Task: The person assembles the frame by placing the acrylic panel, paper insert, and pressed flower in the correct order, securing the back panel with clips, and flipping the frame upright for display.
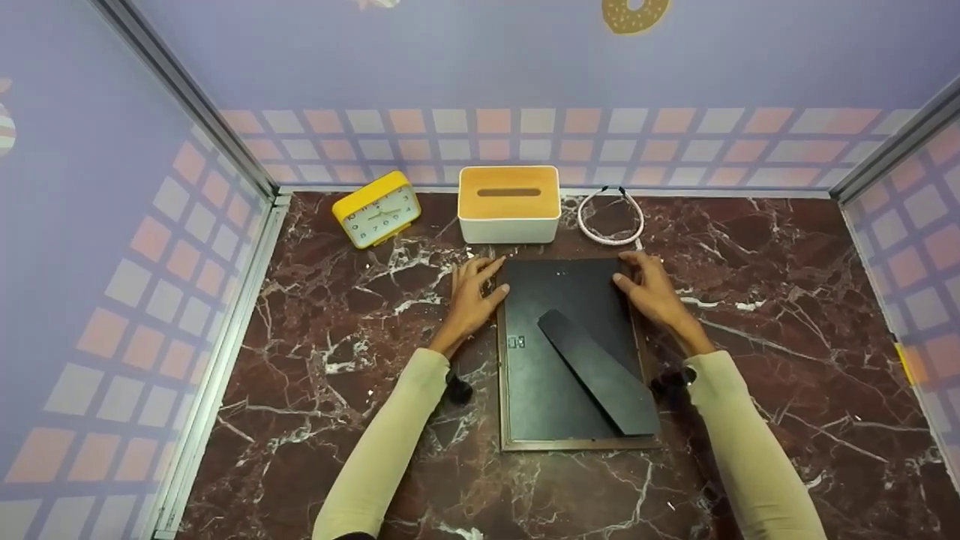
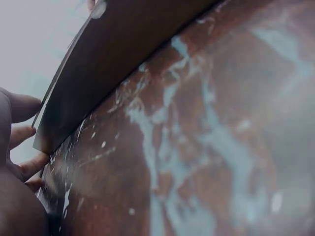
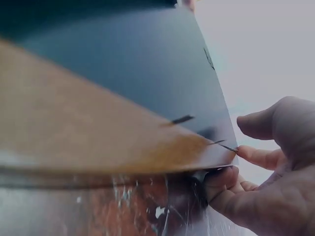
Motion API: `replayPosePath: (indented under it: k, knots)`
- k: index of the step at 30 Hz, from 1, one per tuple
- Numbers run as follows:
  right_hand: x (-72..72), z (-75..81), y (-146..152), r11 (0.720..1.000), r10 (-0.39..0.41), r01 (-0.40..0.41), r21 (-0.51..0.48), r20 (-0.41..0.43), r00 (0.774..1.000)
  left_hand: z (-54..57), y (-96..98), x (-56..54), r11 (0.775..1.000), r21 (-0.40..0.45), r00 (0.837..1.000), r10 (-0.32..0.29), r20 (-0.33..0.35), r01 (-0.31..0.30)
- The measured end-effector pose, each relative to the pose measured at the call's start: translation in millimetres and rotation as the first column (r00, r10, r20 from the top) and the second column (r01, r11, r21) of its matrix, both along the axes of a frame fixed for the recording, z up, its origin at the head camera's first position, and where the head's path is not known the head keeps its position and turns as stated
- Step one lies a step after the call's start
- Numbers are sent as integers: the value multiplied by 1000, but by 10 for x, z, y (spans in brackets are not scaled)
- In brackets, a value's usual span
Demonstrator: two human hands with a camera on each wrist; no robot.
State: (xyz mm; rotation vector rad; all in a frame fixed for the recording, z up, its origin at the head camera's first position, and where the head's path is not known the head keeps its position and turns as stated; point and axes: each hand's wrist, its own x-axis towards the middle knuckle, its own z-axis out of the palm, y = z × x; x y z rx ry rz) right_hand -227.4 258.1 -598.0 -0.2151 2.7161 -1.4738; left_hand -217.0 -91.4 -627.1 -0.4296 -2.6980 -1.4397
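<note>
Bracketing a rectangular, black-backed, brown-edged picture frame (image 1: 579, 354): left hand (image 1: 472, 300), right hand (image 1: 654, 291) apart, fingers loosely spread, touching its far corners.

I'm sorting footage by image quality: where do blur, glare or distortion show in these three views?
Head: clock numerals legible, soft sheen on the picture frame's black back; left wrist: tabletop blurred and hazy toward the right, frame edge looking bowed; right wrist: pale, washed-out background beside the right hand, the frame's near edge out of focus.
</note>
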Motion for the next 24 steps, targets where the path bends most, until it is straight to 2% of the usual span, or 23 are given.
replayPosePath:
  k: [3, 10, 13, 18, 24]
  knots:
    - [15, 17, -10, 1000, -7, 7, -11, 19, 1000, -4, -9, 2, 1000, 2, 1000, -13, 8, 13]
    - [53, -4, -26, 995, -49, 48, -83, -12, 999, -7, -25, 16, 999, 21, 1000, -25, 5, 25]
    - [72, -30, -34, 996, -70, 69, -51, -32, 997, 2, -28, 21, 999, 24, 1000, -28, 4, 28]
    - [77, -68, -26, 997, -62, 64, 33, -56, 996, -4, -48, 18, 998, 34, 999, -43, -8, 43]
    - [83, -75, -32, 997, -63, 66, 43, -52, 997, -25, -58, 18, 999, 19, 999, -45, -11, 45]
